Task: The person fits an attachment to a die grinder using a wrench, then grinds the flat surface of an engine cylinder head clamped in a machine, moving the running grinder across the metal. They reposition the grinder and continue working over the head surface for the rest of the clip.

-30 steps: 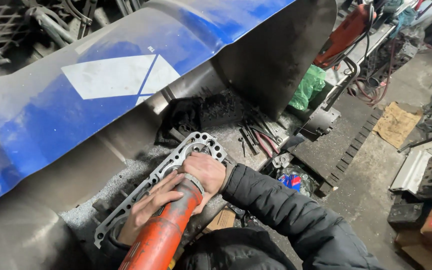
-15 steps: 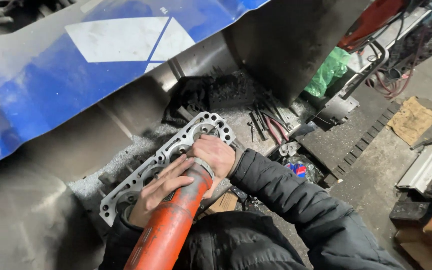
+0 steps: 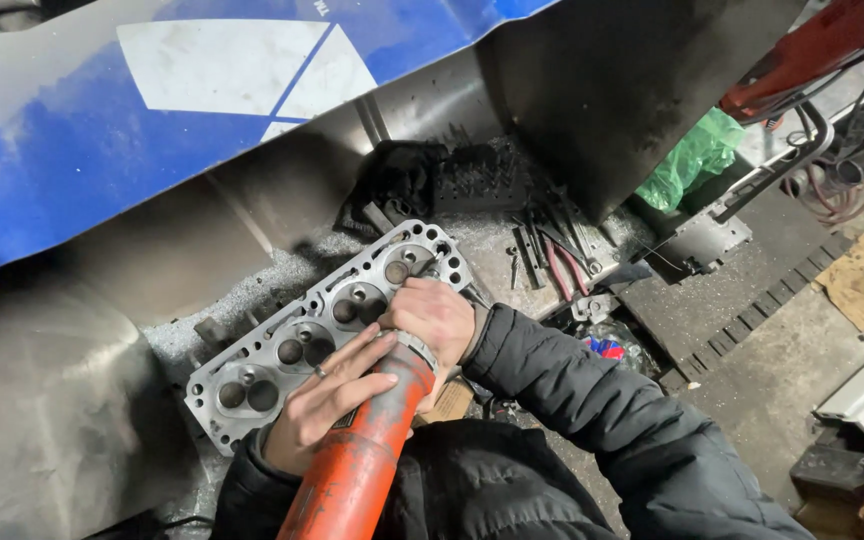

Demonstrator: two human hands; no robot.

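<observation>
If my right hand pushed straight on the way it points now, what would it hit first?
Most likely the grey cylinder head: the right hand grips the front of the orange power tool right above it. Depth is unclear.

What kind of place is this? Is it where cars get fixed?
Probably an engine repair workshop. An engine cylinder head lies on a gritty metal bench, both hands grip an orange power grinder, and hand tools lie nearby.

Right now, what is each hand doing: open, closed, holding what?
Left hand: closed around the orange power tool, fingers over its body.
Right hand: closed on the tool's front end, over the cylinder head.
</observation>
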